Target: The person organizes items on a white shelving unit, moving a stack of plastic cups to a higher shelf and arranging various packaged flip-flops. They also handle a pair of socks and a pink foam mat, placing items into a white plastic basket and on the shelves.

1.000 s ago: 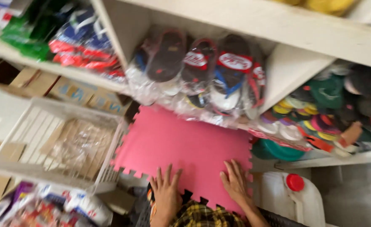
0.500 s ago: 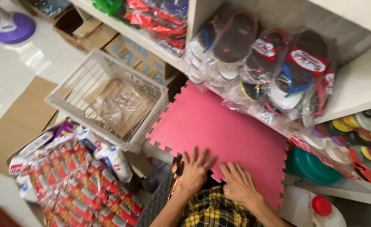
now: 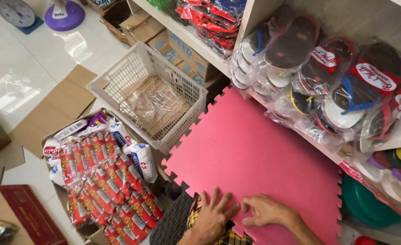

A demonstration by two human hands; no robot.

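Observation:
A pink foam puzzle mat (image 3: 259, 149) with toothed edges leans in front of the shelf. My left hand (image 3: 211, 218) lies flat on its lower edge with fingers spread. My right hand (image 3: 266, 211) rests just to the right, fingers bent and pinching at the mat's edge. Yellow checked cloth (image 3: 230, 238) and a dark woven basket (image 3: 175, 222) show beneath the hands.
A white plastic crate (image 3: 118, 72) holding clear bags stands to the left of the mat. A cardboard box of red snack packets (image 3: 105, 181) lies below it. Bagged flip-flops (image 3: 327, 77) hang from the white shelf at right. Cardboard boxes (image 3: 173, 41) sit under the shelf.
The view has tilted down and left, bringing the snack box and floor into sight. My hands have moved closer together at the mat's lower edge.

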